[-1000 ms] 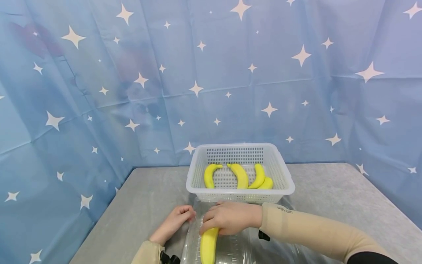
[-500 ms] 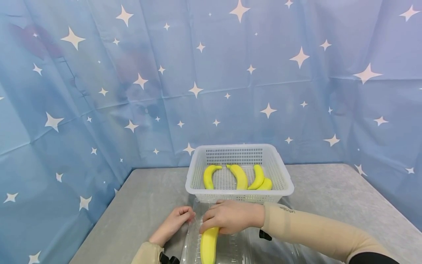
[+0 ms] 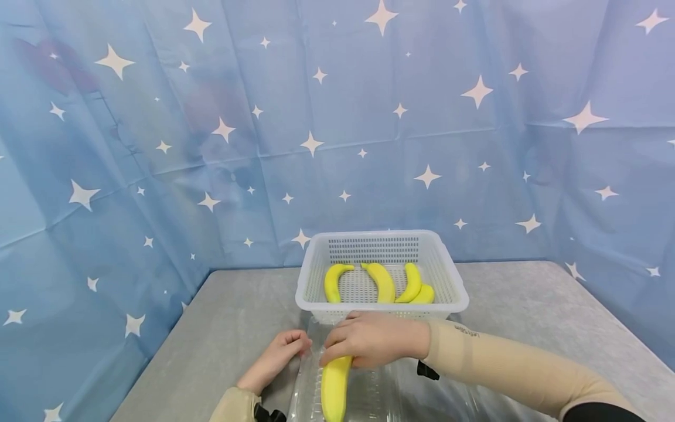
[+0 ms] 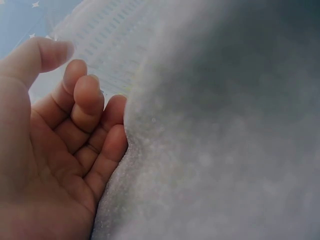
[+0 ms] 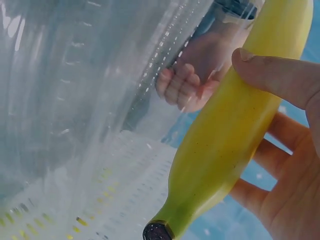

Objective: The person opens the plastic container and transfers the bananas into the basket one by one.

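In the head view my right hand [image 3: 371, 340] holds a yellow banana [image 3: 334, 390] by its upper end, over a clear plastic container [image 3: 369, 398]. The right wrist view shows the thumb across the banana [image 5: 220, 135] and the fingers behind it, with the dark-tipped stem pointing down. My left hand [image 3: 279, 357] lies at the left side of the clear container, its fingertips close to the edge. Up close in the left wrist view, the left hand [image 4: 65, 130] has loosely bent fingers, the thumb apart from them, and nothing in its grasp. The banana's lower end meets the frame's bottom edge.
Behind the hands stands a white perforated basket [image 3: 453, 281] with several bananas [image 3: 382, 282] inside. It sits on a grey table [image 3: 237, 305], against a blue star-patterned curtain [image 3: 295, 105]. The clear container runs past the bottom of the head view.
My right hand has risen slightly in the head view with the banana in its grip. The left hand stays almost where it was.
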Available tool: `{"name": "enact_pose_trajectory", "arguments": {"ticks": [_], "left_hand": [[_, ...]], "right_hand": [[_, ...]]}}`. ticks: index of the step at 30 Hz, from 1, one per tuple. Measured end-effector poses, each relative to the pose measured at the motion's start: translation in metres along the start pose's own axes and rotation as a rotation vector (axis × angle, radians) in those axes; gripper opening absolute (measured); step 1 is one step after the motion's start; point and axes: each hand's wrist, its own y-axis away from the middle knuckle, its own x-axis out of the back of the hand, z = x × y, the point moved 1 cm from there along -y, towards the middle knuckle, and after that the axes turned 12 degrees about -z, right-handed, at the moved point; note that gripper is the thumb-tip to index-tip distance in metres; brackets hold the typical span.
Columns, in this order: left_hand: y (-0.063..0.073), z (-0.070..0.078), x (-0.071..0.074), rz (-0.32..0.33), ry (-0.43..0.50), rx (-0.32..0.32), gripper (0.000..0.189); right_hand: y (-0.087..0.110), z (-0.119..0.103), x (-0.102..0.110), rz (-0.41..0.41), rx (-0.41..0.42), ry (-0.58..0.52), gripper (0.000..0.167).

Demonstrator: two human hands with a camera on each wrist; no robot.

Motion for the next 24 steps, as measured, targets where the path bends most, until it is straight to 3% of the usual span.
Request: {"name": "enact_pose_trajectory", "arguments": {"ticks": [24], "left_hand": [[0.001,-0.003,0.002,0.003,-0.008,0.012,0.034]], "right_hand": [[0.005,-0.002,0.007,0.05,0.002,-0.009,0.042]]}}
